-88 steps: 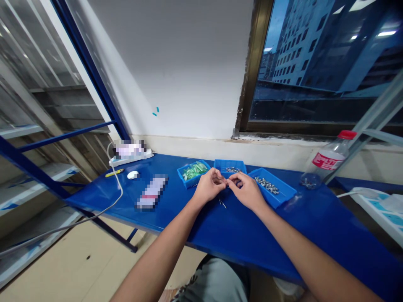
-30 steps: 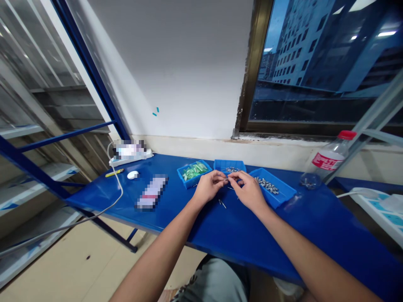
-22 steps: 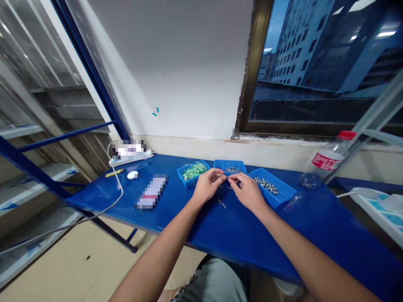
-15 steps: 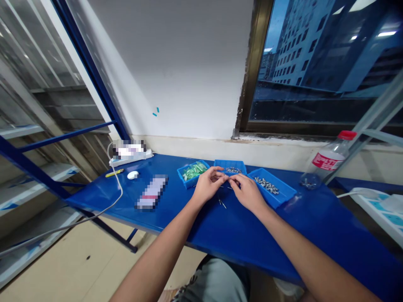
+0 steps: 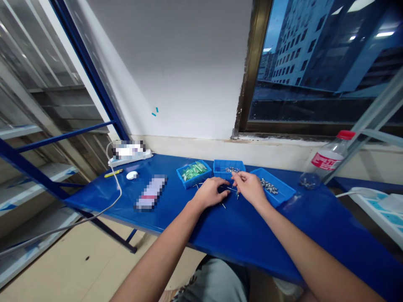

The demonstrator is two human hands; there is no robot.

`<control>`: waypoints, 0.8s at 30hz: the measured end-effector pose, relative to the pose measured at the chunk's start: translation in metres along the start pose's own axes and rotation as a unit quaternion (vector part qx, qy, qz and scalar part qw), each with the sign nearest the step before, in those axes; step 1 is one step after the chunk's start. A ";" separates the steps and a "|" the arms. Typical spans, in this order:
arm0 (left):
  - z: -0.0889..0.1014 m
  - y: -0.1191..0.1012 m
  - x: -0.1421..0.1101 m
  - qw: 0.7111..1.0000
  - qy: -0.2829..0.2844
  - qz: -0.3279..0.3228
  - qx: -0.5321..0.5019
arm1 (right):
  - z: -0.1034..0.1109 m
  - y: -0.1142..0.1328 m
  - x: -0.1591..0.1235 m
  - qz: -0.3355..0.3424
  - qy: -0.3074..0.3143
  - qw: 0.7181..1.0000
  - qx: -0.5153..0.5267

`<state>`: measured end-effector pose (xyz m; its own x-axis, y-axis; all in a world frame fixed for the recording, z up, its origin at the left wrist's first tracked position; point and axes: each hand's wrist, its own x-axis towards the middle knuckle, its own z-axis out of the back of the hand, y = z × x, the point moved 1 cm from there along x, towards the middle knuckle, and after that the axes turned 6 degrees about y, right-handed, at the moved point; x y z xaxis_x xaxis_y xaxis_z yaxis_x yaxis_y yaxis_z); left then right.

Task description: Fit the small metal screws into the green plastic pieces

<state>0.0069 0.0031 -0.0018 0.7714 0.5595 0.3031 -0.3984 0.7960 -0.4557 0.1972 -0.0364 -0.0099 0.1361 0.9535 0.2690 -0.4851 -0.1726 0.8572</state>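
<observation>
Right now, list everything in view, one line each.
bench: one, blue, under the window
green-filled tray: one, blue, leftmost of three
tray of small metal parts: one, blue, middle
tray of metal screws: one, blue, rightmost
loose metal pins: several, silver, on the bench by the hands
plastic bottle: one, clear, red cap, far right
utility knife: one, yellow, far left
computer mouse: one, white, beside the knife
power strip: one, white, back left
blurred item: one, colour hidden, left of trays
left hand: one, bare, resting on bench
right hand: one, bare, fingertips near middle tray
</observation>
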 end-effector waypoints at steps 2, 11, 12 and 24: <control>0.000 0.002 0.000 1.000 -0.004 0.002 0.002 | 0.002 0.004 -0.006 0.062 -0.010 0.991 -0.116; -0.003 0.007 0.001 0.999 -0.023 0.028 0.001 | -0.003 -0.001 -0.020 0.155 0.074 0.910 -0.376; -0.002 0.007 0.001 0.999 -0.024 0.029 0.000 | -0.003 -0.002 -0.019 0.148 0.085 0.909 -0.379; 0.004 0.000 0.000 0.997 -0.058 0.052 -0.025 | -0.010 -0.009 -0.011 0.206 0.114 0.923 -0.304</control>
<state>0.0055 0.0041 0.0016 0.6636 0.6640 0.3447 -0.4467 0.7212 -0.5294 0.1918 -0.0425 -0.0250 -0.3189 0.8773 0.3586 -0.8602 -0.4268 0.2791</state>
